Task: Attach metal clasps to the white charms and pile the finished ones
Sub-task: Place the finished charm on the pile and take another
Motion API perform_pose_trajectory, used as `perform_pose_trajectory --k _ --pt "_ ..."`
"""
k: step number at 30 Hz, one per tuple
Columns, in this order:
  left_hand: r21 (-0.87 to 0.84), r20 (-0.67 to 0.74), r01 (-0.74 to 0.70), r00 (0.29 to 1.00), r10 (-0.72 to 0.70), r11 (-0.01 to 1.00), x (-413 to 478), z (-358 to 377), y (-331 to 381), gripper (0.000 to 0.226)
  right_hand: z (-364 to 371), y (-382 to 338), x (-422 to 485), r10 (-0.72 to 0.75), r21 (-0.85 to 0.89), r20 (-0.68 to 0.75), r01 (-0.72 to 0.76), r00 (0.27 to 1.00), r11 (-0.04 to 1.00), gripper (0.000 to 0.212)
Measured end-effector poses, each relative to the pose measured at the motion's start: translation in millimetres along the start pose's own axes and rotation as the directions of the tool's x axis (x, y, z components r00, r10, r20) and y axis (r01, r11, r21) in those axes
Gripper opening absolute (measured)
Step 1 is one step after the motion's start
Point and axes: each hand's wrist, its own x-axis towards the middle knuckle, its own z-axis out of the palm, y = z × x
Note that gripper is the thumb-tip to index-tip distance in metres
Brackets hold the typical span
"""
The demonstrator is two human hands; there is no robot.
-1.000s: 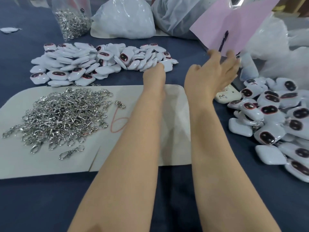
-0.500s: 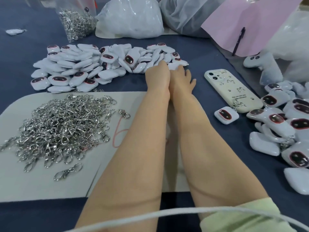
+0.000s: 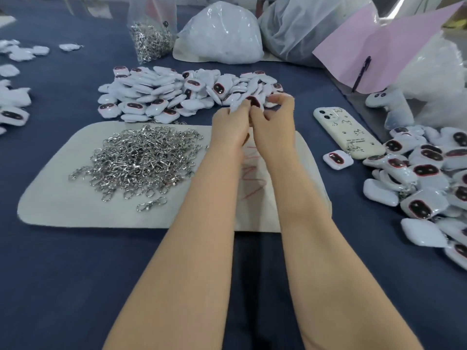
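White charm (image 3: 253,101) is pinched between left hand (image 3: 231,122) and right hand (image 3: 275,120), both grips closed on it, over the near edge of the far charm pile (image 3: 177,92). Clasp in hand: cannot be told. The loop end should be exposed and held steady before one is drawn from the clasp heap (image 3: 144,157).

Two bare forearms stretch forward side by side, the wrists close and the hands nearly touching. The left hand (image 3: 231,125) and the right hand (image 3: 275,122) curl their fingers inward, pinching a white charm (image 3: 253,101) between their fingertips.
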Motion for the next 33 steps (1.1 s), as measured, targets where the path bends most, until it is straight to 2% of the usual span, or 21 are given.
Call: perform_pose_trajectory --k 3,5,8,10,12,15,19,21,24,26,29,30,33 --pt "-0.092 -0.078 -0.044 0.996 0.037 0.995 -14.0 -33.1 -5.9 0.015 -5.1 8.1 -19.7 0.042 -0.177 0.092 -0.025 0.995 0.984 0.020" --pt "-0.169 -0.101 -0.016 0.995 -0.001 0.985 -20.4 -50.4 -8.8 0.009 -8.3 16.1 -26.7 0.052 -0.371 0.133 0.001 0.990 0.928 0.026" --pt "-0.230 -0.109 -0.014 0.994 -0.011 0.973 -27.6 -60.7 -14.9 0.008 -4.2 20.3 -35.1 0.085 -0.620 0.287 0.118 0.954 0.776 0.041" --pt "-0.258 -0.114 -0.043 0.993 0.014 0.965 -28.5 -61.4 -19.3 0.009 0.6 18.7 -39.0 0.104 -0.720 0.370 0.214 0.923 0.660 0.044" --pt "-0.224 -0.122 -0.059 0.992 0.032 0.973 -28.1 -61.5 -20.1 0.007 2.4 17.6 -39.2 0.099 -0.754 0.392 0.258 0.914 0.604 0.034" --pt "-0.152 -0.137 -0.090 0.988 0.069 0.984 -24.2 -62.3 -19.9 0.009 1.3 18.2 -37.5 0.090 -0.729 0.353 0.214 0.931 0.650 0.018" --pt "-0.073 -0.138 -0.098 0.987 0.088 0.992 -22.2 -64.0 -23.3 0.017 -1.7 18.4 -32.1 0.157 -0.787 0.263 0.118 0.952 0.606 0.034" --pt "-0.079 -0.125 -0.095 0.989 0.085 0.992 -21.6 -63.8 -24.1 0.015 -1.4 18.5 -30.1 0.190 -0.802 0.257 0.099 0.947 0.589 0.030" --pt "-0.091 -0.092 -0.076 0.993 0.067 0.993 -22.6 -61.8 -24.8 0.014 2.1 17.7 -32.9 0.173 -0.805 0.273 0.127 0.946 0.580 0.021" --pt "-0.128 -0.078 -0.069 0.995 0.059 0.989 -23.7 -61.2 -25.3 0.013 5.3 19.6 -36.0 0.092 -0.748 0.295 0.169 0.951 0.642 0.017" --pt "-0.099 -0.078 -0.068 0.995 0.060 0.993 -22.9 -60.0 -26.5 0.012 7.2 23.1 -41.0 -0.023 -0.426 0.243 0.128 0.970 0.896 0.008" --pt "-0.058 -0.081 -0.077 0.994 0.072 0.995 -22.3 -59.4 -27.2 0.013 7.1 23.6 -41.4 -0.028 -0.306 0.201 0.090 0.979 0.948 0.006" --pt "0.088 -0.091 -0.141 0.985 0.149 0.986 -20.9 -57.7 -29.6 0.012 5.5 25.2 -38.3 -0.012 -0.095 0.092 0.020 0.996 0.995 0.016"
